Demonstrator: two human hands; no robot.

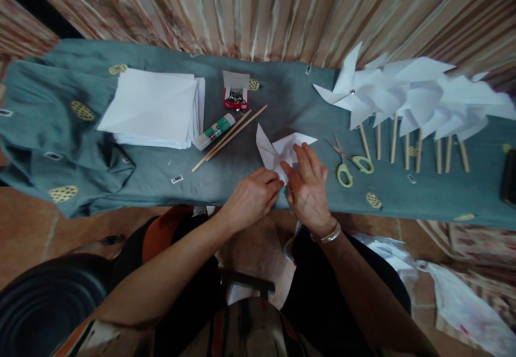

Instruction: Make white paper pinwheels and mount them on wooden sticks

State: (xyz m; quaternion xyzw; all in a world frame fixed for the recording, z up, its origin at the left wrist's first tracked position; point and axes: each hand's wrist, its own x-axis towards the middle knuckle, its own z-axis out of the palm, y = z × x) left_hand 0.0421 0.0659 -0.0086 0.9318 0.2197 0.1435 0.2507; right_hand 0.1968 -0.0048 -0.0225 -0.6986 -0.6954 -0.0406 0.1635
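Observation:
A white paper pinwheel (pixel 282 150), its blades partly curled, lies at the table's front edge between my hands. My left hand (pixel 255 194) is closed, pinching the near corner of the paper. From the other side, my right hand (pixel 308 187) grips the paper, one digit pressed near the middle and the longer fingers over the right blade. A pair of scissors (pixel 345 163) with green handles lies just right of that hand. Two wooden sticks (pixel 236 134) and a glue stick (pixel 215 131) rest to the left of the pinwheel.
On the left sits a stack of white paper (pixel 155 107). Behind the glue stick stands an open red box (pixel 236 98) of small metal pins. Several finished pinwheels (pixel 421 96) on sticks overlap at the right. A green cloth (pixel 282 77) covers the table; a black stool (pixel 52 308) is lower left.

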